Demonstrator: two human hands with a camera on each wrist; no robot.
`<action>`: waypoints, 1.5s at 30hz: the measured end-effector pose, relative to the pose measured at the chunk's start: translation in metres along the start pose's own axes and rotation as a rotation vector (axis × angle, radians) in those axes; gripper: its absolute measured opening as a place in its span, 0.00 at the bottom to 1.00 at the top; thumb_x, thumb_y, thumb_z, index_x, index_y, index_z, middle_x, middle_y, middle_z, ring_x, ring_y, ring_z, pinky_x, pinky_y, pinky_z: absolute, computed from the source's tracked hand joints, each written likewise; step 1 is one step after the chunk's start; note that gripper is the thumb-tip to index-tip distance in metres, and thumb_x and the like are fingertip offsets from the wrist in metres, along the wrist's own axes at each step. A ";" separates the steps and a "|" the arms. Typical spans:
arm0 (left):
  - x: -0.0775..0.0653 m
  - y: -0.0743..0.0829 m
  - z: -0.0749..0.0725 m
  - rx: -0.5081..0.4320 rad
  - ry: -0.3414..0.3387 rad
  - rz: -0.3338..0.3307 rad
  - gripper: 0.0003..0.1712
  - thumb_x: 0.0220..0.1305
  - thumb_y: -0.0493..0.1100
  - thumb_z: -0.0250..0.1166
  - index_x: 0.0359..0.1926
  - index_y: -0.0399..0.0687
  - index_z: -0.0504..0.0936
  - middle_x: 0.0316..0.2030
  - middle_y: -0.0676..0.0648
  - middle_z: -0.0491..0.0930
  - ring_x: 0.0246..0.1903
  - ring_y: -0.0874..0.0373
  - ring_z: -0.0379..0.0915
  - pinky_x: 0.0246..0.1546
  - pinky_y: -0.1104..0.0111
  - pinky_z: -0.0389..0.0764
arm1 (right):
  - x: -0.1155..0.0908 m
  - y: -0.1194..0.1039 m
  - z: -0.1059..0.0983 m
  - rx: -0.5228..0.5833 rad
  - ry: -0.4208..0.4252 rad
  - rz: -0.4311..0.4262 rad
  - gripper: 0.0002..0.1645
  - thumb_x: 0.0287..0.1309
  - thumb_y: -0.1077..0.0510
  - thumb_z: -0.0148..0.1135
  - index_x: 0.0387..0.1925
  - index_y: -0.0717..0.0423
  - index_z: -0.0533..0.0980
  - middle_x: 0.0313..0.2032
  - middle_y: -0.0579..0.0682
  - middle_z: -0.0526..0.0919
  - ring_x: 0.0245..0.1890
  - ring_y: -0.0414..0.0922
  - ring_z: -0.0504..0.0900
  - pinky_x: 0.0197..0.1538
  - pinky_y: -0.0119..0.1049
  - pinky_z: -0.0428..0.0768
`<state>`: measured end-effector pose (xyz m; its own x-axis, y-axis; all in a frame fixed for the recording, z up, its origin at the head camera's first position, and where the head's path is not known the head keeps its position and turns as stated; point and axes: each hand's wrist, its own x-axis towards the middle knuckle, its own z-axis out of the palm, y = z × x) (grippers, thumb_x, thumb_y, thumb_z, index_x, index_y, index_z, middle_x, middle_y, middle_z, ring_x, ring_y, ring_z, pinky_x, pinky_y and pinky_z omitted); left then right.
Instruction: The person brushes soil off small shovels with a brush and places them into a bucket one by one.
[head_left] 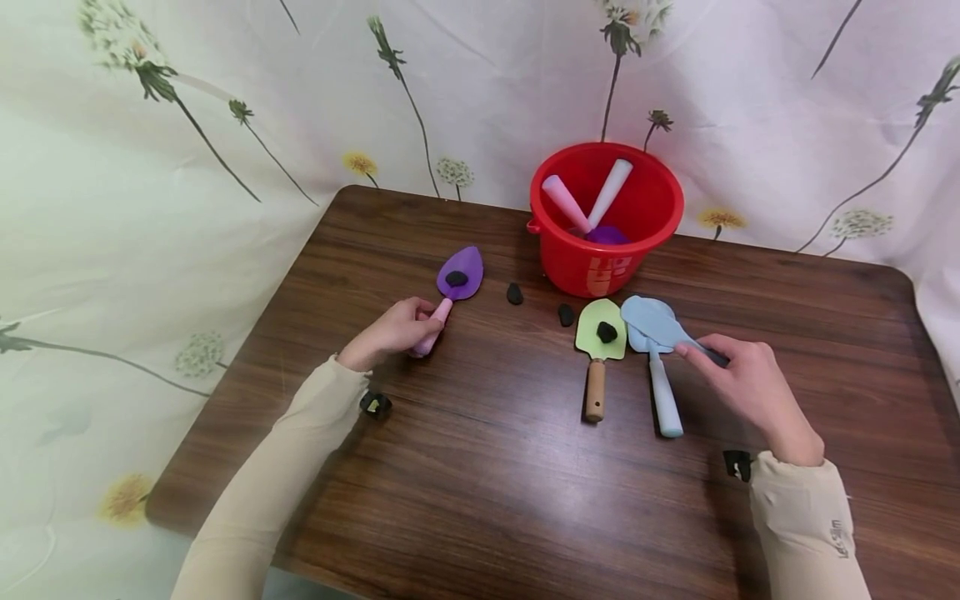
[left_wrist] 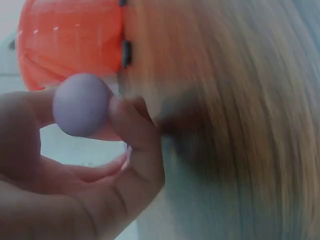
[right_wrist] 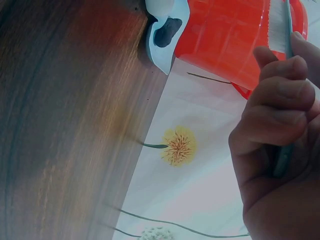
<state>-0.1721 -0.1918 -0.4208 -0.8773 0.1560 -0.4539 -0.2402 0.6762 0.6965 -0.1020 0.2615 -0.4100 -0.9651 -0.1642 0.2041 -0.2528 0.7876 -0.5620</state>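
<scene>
My left hand (head_left: 397, 327) grips the pink handle of a toy trowel with a purple blade (head_left: 472, 263), and a black stone (head_left: 456, 278) lies on that blade. In the left wrist view the rounded handle end (left_wrist: 82, 104) sits between thumb and fingers. My right hand (head_left: 750, 379) holds a blue brush (head_left: 651, 319) by its grip; its pale bristles (right_wrist: 276, 26) show in the right wrist view. Under the brush head lies a light blue trowel (head_left: 663, 396), bearing a dark stone (right_wrist: 167, 32). Beside it rests a green trowel (head_left: 595, 387) with a wooden handle and another black stone (head_left: 607, 332).
A red bucket (head_left: 573, 271) stands at the back of the wooden table (head_left: 480, 467), with a pink handle (head_left: 564, 200) and a white handle (head_left: 611, 190) leaning inside. Two loose black stones (head_left: 514, 293) lie in front of it. A flowered cloth (head_left: 480, 100) hangs behind.
</scene>
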 end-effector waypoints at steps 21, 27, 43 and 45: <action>0.000 -0.009 0.002 -0.659 -0.333 -0.088 0.28 0.71 0.37 0.53 0.67 0.27 0.59 0.44 0.45 0.79 0.29 0.60 0.81 0.33 0.69 0.84 | -0.001 -0.003 0.004 0.013 -0.036 0.011 0.14 0.59 0.48 0.65 0.33 0.55 0.83 0.21 0.50 0.83 0.19 0.35 0.68 0.23 0.26 0.66; -0.002 -0.008 0.008 -0.705 -0.360 -0.101 0.28 0.71 0.36 0.54 0.66 0.26 0.59 0.40 0.46 0.81 0.29 0.59 0.81 0.34 0.67 0.85 | 0.001 -0.004 0.006 0.016 -0.046 0.003 0.12 0.59 0.50 0.66 0.33 0.56 0.84 0.23 0.51 0.85 0.20 0.35 0.70 0.24 0.26 0.68; -0.023 0.017 0.033 -0.720 -0.450 -0.037 0.31 0.66 0.33 0.57 0.66 0.26 0.56 0.39 0.42 0.81 0.34 0.55 0.83 0.39 0.63 0.85 | 0.011 -0.019 0.013 0.037 -0.073 -0.058 0.12 0.59 0.50 0.66 0.35 0.55 0.84 0.22 0.46 0.82 0.21 0.35 0.71 0.25 0.25 0.70; -0.026 0.021 0.038 -0.721 -0.481 -0.031 0.33 0.66 0.31 0.57 0.67 0.26 0.54 0.39 0.42 0.81 0.34 0.55 0.83 0.38 0.63 0.86 | 0.013 -0.025 0.015 0.049 -0.094 -0.066 0.12 0.59 0.50 0.66 0.36 0.55 0.84 0.22 0.45 0.82 0.21 0.36 0.71 0.25 0.26 0.70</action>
<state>-0.1383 -0.1545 -0.4151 -0.6343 0.5425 -0.5508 -0.6086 0.0890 0.7885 -0.1096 0.2307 -0.4053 -0.9478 -0.2718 0.1669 -0.3169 0.7434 -0.5891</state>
